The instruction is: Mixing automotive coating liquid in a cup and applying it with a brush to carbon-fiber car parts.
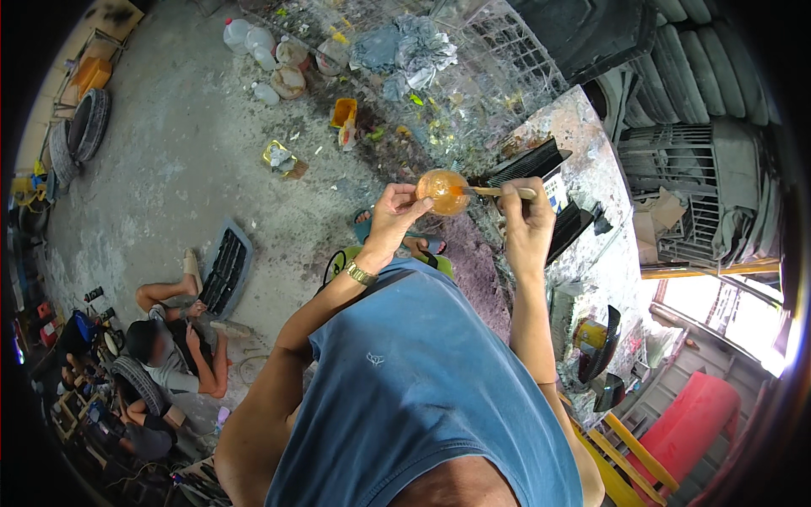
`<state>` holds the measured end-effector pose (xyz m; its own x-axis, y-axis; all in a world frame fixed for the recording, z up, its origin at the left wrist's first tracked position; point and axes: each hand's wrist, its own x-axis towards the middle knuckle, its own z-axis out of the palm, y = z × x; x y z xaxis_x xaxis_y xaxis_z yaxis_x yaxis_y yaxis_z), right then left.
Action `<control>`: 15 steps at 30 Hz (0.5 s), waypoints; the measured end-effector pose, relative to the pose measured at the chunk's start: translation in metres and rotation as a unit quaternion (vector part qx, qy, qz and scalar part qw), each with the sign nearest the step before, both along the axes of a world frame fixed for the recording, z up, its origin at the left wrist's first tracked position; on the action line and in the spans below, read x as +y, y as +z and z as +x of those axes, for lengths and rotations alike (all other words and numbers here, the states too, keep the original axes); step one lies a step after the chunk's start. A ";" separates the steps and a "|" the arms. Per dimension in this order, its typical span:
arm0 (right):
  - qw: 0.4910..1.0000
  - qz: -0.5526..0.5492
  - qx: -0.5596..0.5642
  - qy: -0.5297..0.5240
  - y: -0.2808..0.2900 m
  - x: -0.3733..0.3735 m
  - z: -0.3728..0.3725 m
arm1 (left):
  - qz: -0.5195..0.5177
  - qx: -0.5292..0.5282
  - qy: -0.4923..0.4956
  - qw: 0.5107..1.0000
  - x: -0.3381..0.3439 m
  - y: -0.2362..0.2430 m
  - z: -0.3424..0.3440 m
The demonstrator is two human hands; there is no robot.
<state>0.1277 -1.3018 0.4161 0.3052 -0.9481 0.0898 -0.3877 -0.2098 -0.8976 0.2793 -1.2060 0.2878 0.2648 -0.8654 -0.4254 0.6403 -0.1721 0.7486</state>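
My left hand (397, 215) grips a round, shallow container (442, 186) of amber liquid by its left side, thumb on the rim. My right hand (525, 215) pinches a flat wooden handle (494, 191), apparently a brush or stick, whose tip is over or in the amber liquid. Just beyond my right hand, black woven-pattern pieces (528, 163) lie on the paint-stained bench (604, 262), with a second dark piece (568, 228) beside my right wrist.
A co-worker (160, 355) sits on the floor at left by a dark panel (228, 266); another person (144, 431) is behind. Plastic jugs (249, 42), yellow containers (345, 111) and crumpled rags (401, 51) lie ahead. Stacked grey parts (693, 68) stand at right, a red panel (680, 431) lower right.
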 end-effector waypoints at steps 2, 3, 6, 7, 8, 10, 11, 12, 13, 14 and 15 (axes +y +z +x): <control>1.000 0.012 -0.007 -0.010 0.023 0.004 -0.006 | -0.003 0.002 0.000 1.000 -0.001 0.001 0.000; 1.000 -0.011 0.002 -0.018 0.031 0.004 -0.006 | 0.007 0.002 -0.006 1.000 -0.001 0.002 0.001; 0.997 -0.061 -0.045 -0.004 0.049 0.008 -0.008 | 0.009 -0.005 -0.017 1.000 -0.001 0.001 0.001; 0.998 -0.049 -0.040 -0.006 0.052 0.009 -0.008 | 0.007 -0.005 -0.014 1.000 -0.002 0.001 0.001; 0.995 -0.091 -0.031 0.004 0.055 0.010 -0.010 | 0.000 -0.006 -0.012 1.000 -0.003 0.001 0.001; 0.995 -0.095 -0.040 0.007 0.059 0.012 -0.013 | -0.008 -0.008 -0.012 1.000 -0.004 0.003 0.001; 0.995 -0.092 -0.036 0.003 0.059 0.012 -0.014 | 0.000 -0.017 -0.012 1.000 -0.004 0.006 0.002; 0.995 -0.097 0.000 0.026 0.056 0.011 -0.014 | 0.017 -0.024 -0.021 0.999 -0.006 0.008 0.000; 0.993 -0.105 0.039 0.044 0.051 0.010 -0.015 | 0.017 -0.030 -0.021 0.999 -0.007 0.012 -0.001; 0.991 -0.097 0.063 0.065 0.045 0.008 -0.016 | 0.027 -0.036 -0.028 0.999 -0.008 0.016 -0.001; 0.989 -0.086 0.087 0.084 0.037 0.006 -0.015 | 0.025 -0.057 -0.043 0.997 -0.010 0.019 -0.001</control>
<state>0.1127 -1.2957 0.4528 0.4828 -0.8575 0.1780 -0.4790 -0.4287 -0.7660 0.2783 -1.2165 0.3071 0.2397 -0.8655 -0.4399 0.5318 -0.2620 0.8053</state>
